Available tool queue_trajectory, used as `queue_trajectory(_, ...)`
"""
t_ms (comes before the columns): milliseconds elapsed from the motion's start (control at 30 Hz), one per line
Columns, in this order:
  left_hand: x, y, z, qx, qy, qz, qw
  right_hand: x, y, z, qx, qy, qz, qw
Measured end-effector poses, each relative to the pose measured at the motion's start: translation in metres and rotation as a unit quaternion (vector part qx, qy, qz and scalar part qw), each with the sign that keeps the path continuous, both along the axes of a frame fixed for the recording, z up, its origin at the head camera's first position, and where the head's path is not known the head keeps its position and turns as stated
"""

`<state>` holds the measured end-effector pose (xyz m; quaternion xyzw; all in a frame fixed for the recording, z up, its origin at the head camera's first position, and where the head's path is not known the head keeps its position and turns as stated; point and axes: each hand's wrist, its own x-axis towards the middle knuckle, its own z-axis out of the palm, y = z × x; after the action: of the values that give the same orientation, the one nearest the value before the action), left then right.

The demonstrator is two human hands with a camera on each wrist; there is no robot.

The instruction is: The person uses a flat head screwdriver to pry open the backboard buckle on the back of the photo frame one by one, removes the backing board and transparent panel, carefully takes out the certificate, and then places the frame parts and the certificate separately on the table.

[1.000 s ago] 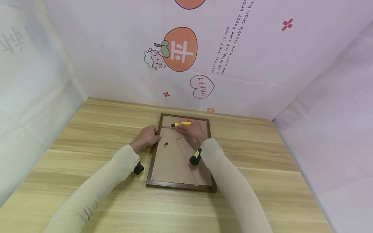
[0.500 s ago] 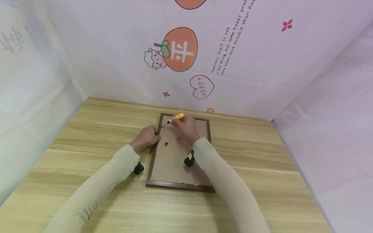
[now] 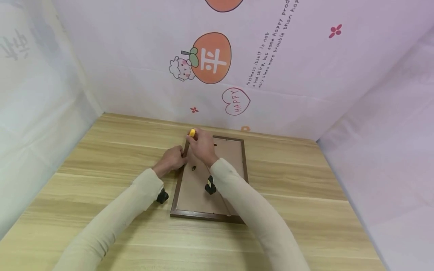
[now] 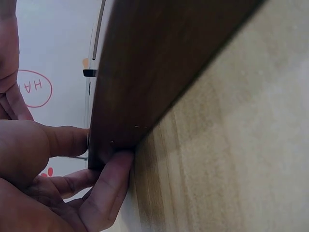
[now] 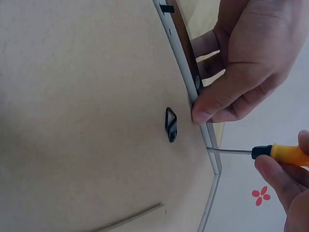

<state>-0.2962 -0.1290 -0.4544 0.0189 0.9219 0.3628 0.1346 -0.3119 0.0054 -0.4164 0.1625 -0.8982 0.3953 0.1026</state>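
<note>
A picture frame point(image 3: 207, 216) with a brown rim lies back side up on the wooden table, its beige backing board point(image 5: 87, 96) showing. My left hand point(image 3: 173, 157) grips the left rim, thumb on top and fingers against its outer side in the left wrist view. My right hand point(image 3: 202, 146) holds a yellow-handled screwdriver point(image 5: 287, 154) over the far left corner. In the right wrist view its metal shaft meets the rim's inner edge, just beyond my left thumb. A black hanging loop point(image 5: 171, 124) sits on the board. One dark tab point(image 4: 90, 73) sticks out past the rim.
A stand leg point(image 3: 226, 205) lies slanting along the board, partly under my right forearm. Wooden tabletop point(image 3: 305, 180) surrounds the frame. Behind it rises a printed cloth wall point(image 3: 288, 113), close to the frame's far edge.
My right hand has moved left and away towards the far left corner. The screwdriver has swung from nearly flat to steeply raised. My left hand keeps its place on the rim.
</note>
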Motion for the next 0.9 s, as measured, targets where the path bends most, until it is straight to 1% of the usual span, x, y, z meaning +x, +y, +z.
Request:
queue_trajectory(100,0.001,0.001,0.001,-0.002,0.001,0.000,1.0000,0.000,0.003,0.001,-0.017,-0.012,0.002,1.000)
queue_trajectory(233,0.002,0.000,0.002,0.008,-0.001,0.004,1.0000,-0.002,0.011,-0.001,-0.037,-0.017,0.009,0.999)
queue_trajectory(333,0.004,0.000,0.002,0.008,0.004,0.008,0.9999,-0.005,0.018,-0.005,-0.052,-0.023,0.010,0.998)
queue_trajectory(400,0.005,0.000,0.002,0.002,0.005,0.009,0.9999,-0.006,0.023,-0.008,-0.073,-0.039,0.010,0.997)
queue_trajectory(500,0.005,0.001,0.000,-0.007,0.011,0.007,0.9999,-0.009,0.033,-0.013,-0.109,-0.061,0.007,0.992)
queue_trajectory(567,0.005,0.001,-0.002,-0.010,0.014,0.003,0.9999,-0.010,0.040,-0.015,-0.142,-0.085,0.007,0.986)
queue_trajectory(667,0.003,0.001,-0.004,-0.010,0.018,0.000,0.9998,-0.010,0.050,-0.017,-0.162,-0.106,-0.003,0.981)
queue_trajectory(767,0.002,0.001,-0.005,-0.007,0.017,0.001,0.9998,-0.008,0.060,-0.016,-0.147,-0.119,-0.013,0.982)
queue_trajectory(900,0.003,0.001,-0.005,-0.006,0.015,0.001,0.9999,-0.005,0.073,-0.017,-0.083,-0.119,-0.023,0.989)
